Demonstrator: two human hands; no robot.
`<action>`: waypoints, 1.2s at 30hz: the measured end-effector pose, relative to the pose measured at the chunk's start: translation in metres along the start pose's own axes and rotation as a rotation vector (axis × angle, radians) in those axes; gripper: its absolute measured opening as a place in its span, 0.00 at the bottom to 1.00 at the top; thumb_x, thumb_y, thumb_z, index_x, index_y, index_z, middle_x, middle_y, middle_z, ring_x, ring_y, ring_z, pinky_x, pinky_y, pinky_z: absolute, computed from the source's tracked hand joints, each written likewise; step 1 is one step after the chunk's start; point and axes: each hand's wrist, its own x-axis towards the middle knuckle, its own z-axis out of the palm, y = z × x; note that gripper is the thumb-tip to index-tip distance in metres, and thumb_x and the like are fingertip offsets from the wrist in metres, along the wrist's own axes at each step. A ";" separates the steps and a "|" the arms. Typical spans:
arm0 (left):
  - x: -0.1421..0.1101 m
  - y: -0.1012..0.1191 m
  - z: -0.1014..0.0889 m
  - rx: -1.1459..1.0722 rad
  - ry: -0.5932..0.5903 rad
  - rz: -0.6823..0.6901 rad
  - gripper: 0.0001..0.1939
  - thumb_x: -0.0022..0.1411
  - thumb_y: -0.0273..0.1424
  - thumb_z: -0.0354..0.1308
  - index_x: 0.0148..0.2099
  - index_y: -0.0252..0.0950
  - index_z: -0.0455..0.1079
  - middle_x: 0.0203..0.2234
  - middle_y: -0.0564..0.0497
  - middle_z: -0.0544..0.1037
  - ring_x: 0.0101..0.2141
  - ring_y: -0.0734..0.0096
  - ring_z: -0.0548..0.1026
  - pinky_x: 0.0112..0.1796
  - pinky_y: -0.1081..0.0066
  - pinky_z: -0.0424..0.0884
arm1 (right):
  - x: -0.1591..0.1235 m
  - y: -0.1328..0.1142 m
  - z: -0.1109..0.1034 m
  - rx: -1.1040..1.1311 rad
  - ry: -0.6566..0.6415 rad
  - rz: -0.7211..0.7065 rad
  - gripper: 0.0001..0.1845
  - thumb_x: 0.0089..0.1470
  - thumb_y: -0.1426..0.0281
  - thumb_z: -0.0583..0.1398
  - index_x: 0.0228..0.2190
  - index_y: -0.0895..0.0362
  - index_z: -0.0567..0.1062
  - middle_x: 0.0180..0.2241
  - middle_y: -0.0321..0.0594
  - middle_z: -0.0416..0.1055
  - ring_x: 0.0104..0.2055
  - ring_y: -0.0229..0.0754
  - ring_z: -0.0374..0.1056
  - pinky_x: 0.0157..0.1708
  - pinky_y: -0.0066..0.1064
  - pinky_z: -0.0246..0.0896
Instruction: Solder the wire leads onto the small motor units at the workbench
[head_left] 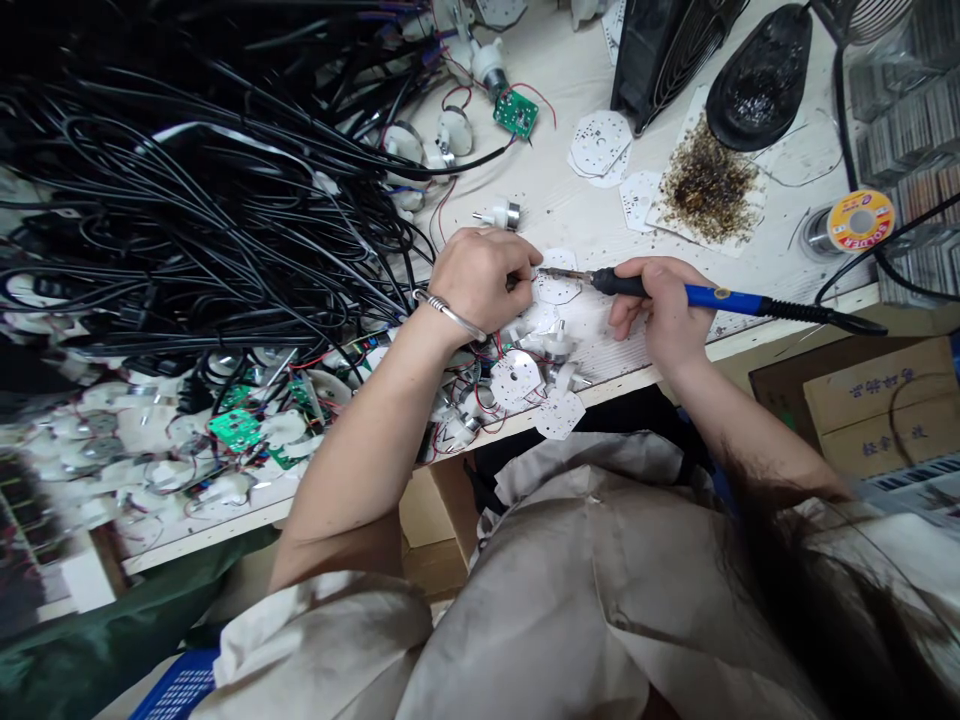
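My right hand (660, 305) is closed around a blue-handled soldering iron (720, 298) whose tip (559, 273) points left. The tip meets a white round board (556, 290) on the white bench. My left hand (484, 275), with a metal bangle on the wrist, is pinched shut just left of the tip, on something too small to make out, perhaps a wire. Below the hands lie more white round boards (514, 378) with small motors and red wires.
A big tangle of black cables (195, 180) fills the left of the bench. Green circuit boards (516, 112) and white parts lie scattered. A black fan (667, 50), a black iron stand (761, 80), a solder spool (860, 220) and brown residue (709, 185) sit at the right. Cardboard boxes (877, 400) stand below.
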 end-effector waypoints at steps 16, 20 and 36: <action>0.001 -0.001 0.002 -0.011 0.010 0.019 0.07 0.55 0.28 0.55 0.30 0.37 0.76 0.41 0.50 0.86 0.44 0.58 0.83 0.51 0.57 0.78 | -0.001 0.003 -0.002 -0.009 0.006 0.000 0.29 0.58 0.39 0.61 0.33 0.52 0.79 0.16 0.28 0.68 0.13 0.31 0.60 0.13 0.24 0.57; 0.001 -0.001 0.002 -0.018 0.013 0.021 0.08 0.55 0.28 0.55 0.30 0.37 0.76 0.40 0.49 0.86 0.44 0.58 0.83 0.50 0.56 0.79 | -0.001 0.006 -0.003 -0.014 0.028 -0.040 0.29 0.59 0.39 0.59 0.34 0.52 0.78 0.17 0.28 0.67 0.13 0.31 0.60 0.13 0.24 0.55; 0.003 -0.012 -0.001 -0.080 0.052 0.069 0.08 0.55 0.37 0.56 0.27 0.42 0.71 0.40 0.52 0.87 0.41 0.59 0.84 0.49 0.61 0.80 | 0.024 -0.005 -0.075 -0.040 0.600 -0.335 0.20 0.59 0.48 0.63 0.34 0.51 0.74 0.21 0.28 0.71 0.14 0.35 0.66 0.13 0.26 0.60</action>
